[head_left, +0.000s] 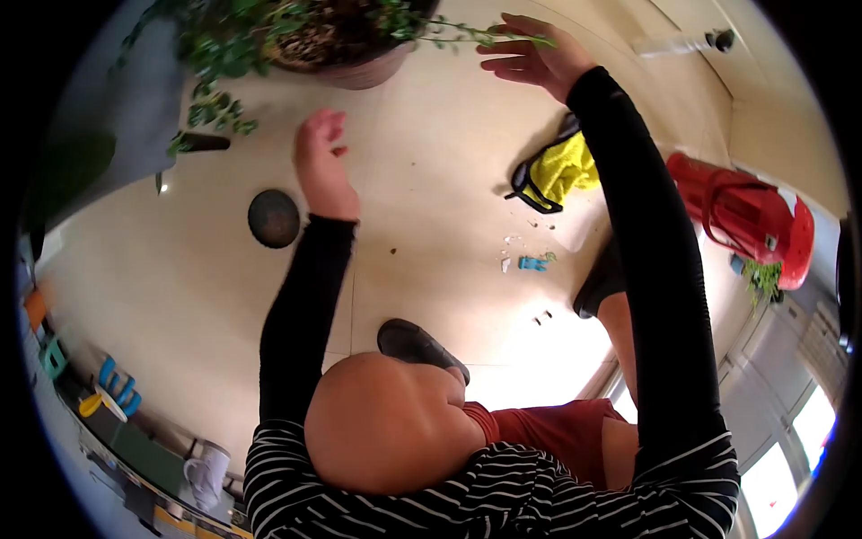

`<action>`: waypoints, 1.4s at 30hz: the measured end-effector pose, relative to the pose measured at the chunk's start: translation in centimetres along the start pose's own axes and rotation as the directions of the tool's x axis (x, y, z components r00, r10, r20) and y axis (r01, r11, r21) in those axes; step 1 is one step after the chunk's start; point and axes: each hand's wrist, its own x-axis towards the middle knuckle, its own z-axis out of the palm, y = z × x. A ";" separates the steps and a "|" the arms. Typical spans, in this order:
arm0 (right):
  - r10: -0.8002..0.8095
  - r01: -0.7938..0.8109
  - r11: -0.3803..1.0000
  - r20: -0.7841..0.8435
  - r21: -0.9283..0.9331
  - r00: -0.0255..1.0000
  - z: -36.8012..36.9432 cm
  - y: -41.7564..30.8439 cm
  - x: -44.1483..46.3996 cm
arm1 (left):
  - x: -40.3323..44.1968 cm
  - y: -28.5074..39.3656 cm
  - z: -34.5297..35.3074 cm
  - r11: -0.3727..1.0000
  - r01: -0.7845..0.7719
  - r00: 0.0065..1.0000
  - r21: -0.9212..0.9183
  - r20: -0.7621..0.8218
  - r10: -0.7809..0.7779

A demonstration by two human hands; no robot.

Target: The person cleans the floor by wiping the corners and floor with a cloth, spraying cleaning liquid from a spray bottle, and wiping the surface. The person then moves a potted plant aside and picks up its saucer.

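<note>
A potted plant (359,74) with trailing green vines stands at the top of the head view. One long vine (453,36) stretches rightward from it, across the fingers of my right hand (543,61). That hand's fingers are extended and apart, not closed on the stem. Below the pot, my left hand (323,166) is raised over the floor with its fingers loosely curled and slightly blurred. Between its thumb and fingers is a gap, and nothing shows in it. A dark round disc (274,218) lies on the floor just left of that wrist.
A yellow cloth (564,169) with a black-edged item lies on the floor at right. Near it are a small blue object (532,263) and scattered crumbs. A red bin-like container (741,216) stands far right. A mug (208,474) sits lower left.
</note>
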 end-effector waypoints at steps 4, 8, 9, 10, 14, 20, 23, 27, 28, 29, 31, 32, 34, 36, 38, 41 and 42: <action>-0.079 0.064 0.993 -0.156 -0.103 0.984 -7.0 0.7 -4.9 | -7.2 -1.5 10.3 0.743 -0.599 0.707 0.299 0.633 0.315; -0.116 0.082 0.989 -0.293 -0.127 0.949 -11.4 1.4 -11.2 | -9.4 -3.3 21.2 0.404 -0.914 0.204 0.034 0.900 0.386; -0.108 0.077 0.991 -0.320 -0.107 0.941 -12.3 1.6 -12.8 | -9.7 -4.5 23.4 0.327 -0.941 0.188 0.092 0.942 0.277; -0.113 0.087 0.992 -0.348 -0.088 0.931 -13.0 2.0 -14.4 | -10.1 -4.7 25.3 0.186 -0.967 0.204 0.173 0.966 0.158; -0.082 0.106 0.994 -0.456 0.026 0.886 -13.6 4.9 -19.9 | -8.9 -6.2 29.3 0.048 -0.945 0.302 0.324 0.919 -0.255; -0.092 0.264 0.923 -0.507 0.280 0.857 -13.6 11.6 -19.9 | -5.1 -6.1 28.1 0.329 -0.872 0.350 0.363 0.931 -0.101; -0.094 0.337 0.854 -0.519 0.397 0.850 -14.4 15.3 -19.7 | -4.5 -1.7 23.7 0.572 -0.703 0.494 0.423 0.869 -0.036; -0.106 0.400 0.788 -0.536 0.469 0.837 -16.1 20.0 -20.8 | -4.5 3.0 10.5 0.882 -0.385 0.612 0.274 0.791 0.021; -0.102 0.404 0.783 -0.543 0.474 0.833 -16.3 20.9 -20.9 | -4.3 3.7 6.6 0.909 -0.325 0.658 0.262 0.753 0.018; -0.096 0.393 0.784 -0.532 0.480 0.842 -16.4 21.4 -20.9 | -4.4 4.2 2.8 0.940 -0.225 0.763 0.255 0.647 0.007; -0.106 0.396 0.778 -0.519 0.488 0.848 -16.4 21.8 -20.0 | -4.6 4.8 -3.0 0.970 -0.071 0.911 0.231 0.411 -0.031; -0.119 0.404 0.773 -0.513 0.489 0.850 -16.3 21.9 -19.4 | -4.7 5.0 -4.9 0.974 -0.012 0.958 0.227 0.281 -0.054; -0.140 0.403 0.775 -0.490 0.487 0.861 -15.2 21.3 -18.3 | -3.2 3.9 -6.9 0.981 -0.081 0.975 0.178 0.218 0.041; -0.147 0.393 0.784 -0.472 0.480 0.869 -13.7 19.9 -17.9 | 1.0 -0.1 -7.1 0.935 -0.274 0.940 0.225 0.266 0.212; -0.169 0.399 0.779 -0.452 0.483 0.876 -12.3 18.7 -18.2 | 3.1 -2.3 -4.8 0.576 -0.489 0.871 0.655 0.401 0.283; -0.227 0.439 0.760 -0.438 0.479 0.870 -11.2 17.6 -19.2 | 3.5 -6.8 -1.2 0.073 -0.684 0.684 0.726 0.604 0.409; -0.237 0.450 0.752 -0.438 0.482 0.867 -11.3 17.6 -19.6 | 2.7 -7.1 -0.1 0.100 -0.696 0.683 0.711 0.612 0.399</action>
